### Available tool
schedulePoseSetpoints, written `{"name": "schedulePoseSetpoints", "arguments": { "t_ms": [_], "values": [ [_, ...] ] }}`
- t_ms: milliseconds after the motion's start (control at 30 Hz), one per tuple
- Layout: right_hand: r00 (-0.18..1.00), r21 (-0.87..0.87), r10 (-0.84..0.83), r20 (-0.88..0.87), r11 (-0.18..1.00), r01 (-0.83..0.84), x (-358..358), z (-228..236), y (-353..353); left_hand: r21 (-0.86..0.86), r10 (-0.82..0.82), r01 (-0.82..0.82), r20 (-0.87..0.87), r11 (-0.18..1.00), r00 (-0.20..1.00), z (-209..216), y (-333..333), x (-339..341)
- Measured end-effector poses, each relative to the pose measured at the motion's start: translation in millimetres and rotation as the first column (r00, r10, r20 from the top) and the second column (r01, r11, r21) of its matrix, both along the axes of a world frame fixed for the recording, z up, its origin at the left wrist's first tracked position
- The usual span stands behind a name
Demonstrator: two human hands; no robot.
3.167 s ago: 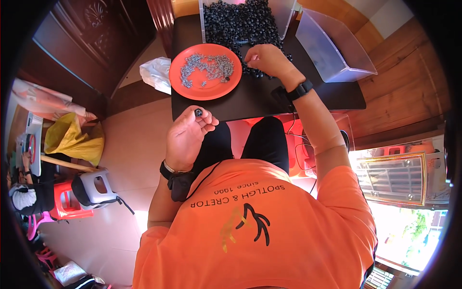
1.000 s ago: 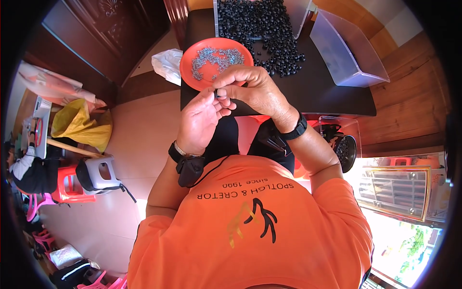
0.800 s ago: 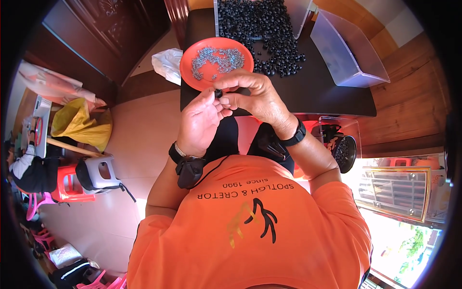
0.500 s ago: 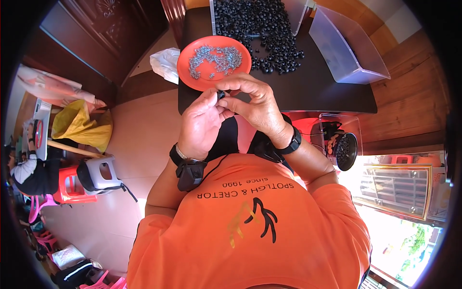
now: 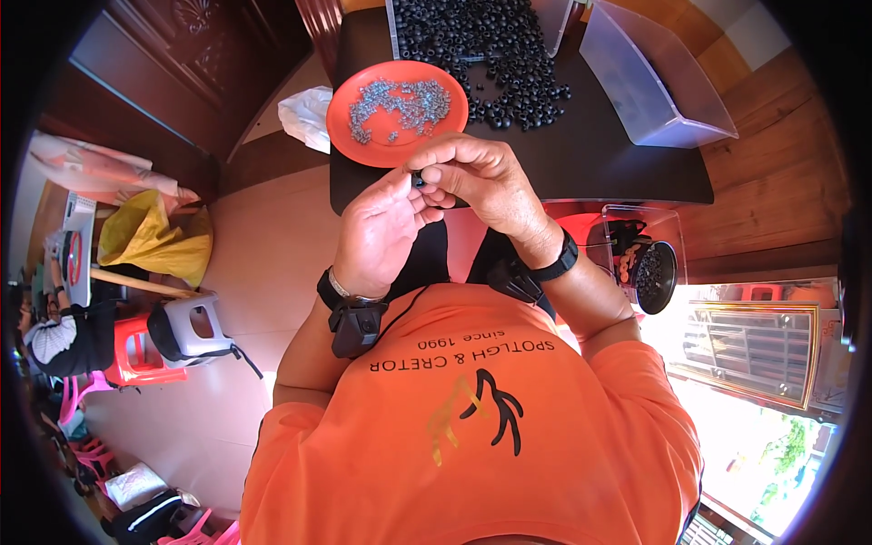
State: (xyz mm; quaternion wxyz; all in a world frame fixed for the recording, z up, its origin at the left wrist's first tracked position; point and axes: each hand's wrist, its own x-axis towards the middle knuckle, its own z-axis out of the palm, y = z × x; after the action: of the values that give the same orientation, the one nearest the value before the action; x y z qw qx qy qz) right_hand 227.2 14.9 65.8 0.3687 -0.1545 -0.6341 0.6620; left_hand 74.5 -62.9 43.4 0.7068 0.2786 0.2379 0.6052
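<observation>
A small black rounded plastic part (image 5: 418,180) sits between the fingertips of both hands, just in front of an orange-red plate (image 5: 341,136). My left hand (image 5: 377,227) pinches it from the left, palm turned up. From the right, my right hand (image 5: 486,186) has thumb and forefinger closed on the same part. Small silvery metal pieces (image 5: 422,104) are spread over the plate. Many similar black parts (image 5: 522,91) spill out of a clear plastic bin (image 5: 556,32) onto the dark table (image 5: 618,173).
Another clear bin (image 5: 645,100) lies at the table's right. Below the table edge on the right, a black round container (image 5: 656,277) holds small dark pieces. A white plastic bag (image 5: 307,118) is left of the plate. Stools (image 5: 195,327) and a person (image 5: 64,336) are at far left.
My right thumb has shifted slightly against the black part, and the fingers of both hands have changed position a little. The whole view has tilted slightly.
</observation>
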Motion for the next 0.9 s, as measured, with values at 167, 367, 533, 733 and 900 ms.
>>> {"name": "schedulePoseSetpoints", "arguments": {
  "t_ms": [167, 367, 533, 733, 900],
  "values": [
    [0.998, 0.193, -0.039, -0.046, 0.980, 0.047, 0, -5, -1, 0.020, -0.021, 0.019, 0.104, 1.000, 0.994, -7, 1, -3],
    [0.998, 0.186, -0.058, -0.014, 0.981, 0.059, 1, -5, -5, 0.011, 0.001, -0.002, 0.092, 1.000, 0.996, 1, 0, 2],
    [0.991, 0.174, -0.123, -0.055, 0.976, 0.131, -2, -8, -8, 0.045, -0.003, 0.000, 0.080, 0.999, 0.997, 0, 0, 4],
    [0.984, 0.251, -0.174, -0.038, 0.951, 0.178, -1, -5, -10, 0.084, -0.040, 0.031, 0.115, 0.996, 0.993, -4, 1, 1],
    [0.970, 0.400, -0.245, 0.009, 0.890, 0.221, 0, 0, -14, 0.060, 0.017, -0.022, 0.082, 0.998, 0.996, 1, 0, 7]
  ]
}}
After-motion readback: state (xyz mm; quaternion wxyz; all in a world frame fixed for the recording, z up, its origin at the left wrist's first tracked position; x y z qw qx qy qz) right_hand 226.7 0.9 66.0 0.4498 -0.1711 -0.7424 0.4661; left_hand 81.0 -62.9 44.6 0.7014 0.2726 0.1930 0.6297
